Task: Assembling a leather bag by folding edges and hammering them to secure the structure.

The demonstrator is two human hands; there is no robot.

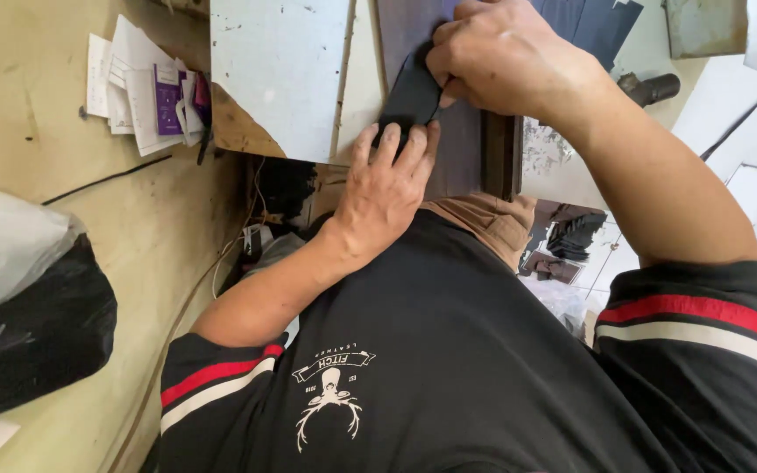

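Observation:
A small black flat piece (409, 92), like leather, lies on a dark board (462, 149) at the edge of the worktable. My left hand (383, 193) presses its fingertips flat on the near end of the piece. My right hand (492, 57) is closed over the far end, thumb and fingers gripping it; whether it also holds a tool is hidden. Dark blue sheets (593, 22) lie beyond my right hand.
A white scuffed panel (278, 74) lies left of the board. Loose papers and a purple card (146, 92) sit on the tan surface at the left. A black bag under clear plastic (24, 315) is at the far left. A dark cylinder (650, 88) lies at the right.

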